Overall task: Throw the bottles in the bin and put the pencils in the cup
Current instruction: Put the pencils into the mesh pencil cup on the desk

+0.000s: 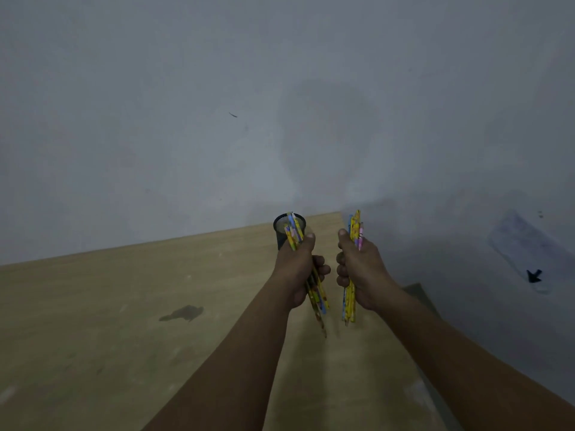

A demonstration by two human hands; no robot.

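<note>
Bundles of yellow patterned pencils are gripped in both fists above the tan wooden tabletop [124, 306]: one bundle [318, 295] clenched in the left hand [297, 269], another [351, 301] in the right hand [361, 269]. Beyond the left fist, the black mesh cup [281, 227] is seen against the grey wall [217, 104].
</note>
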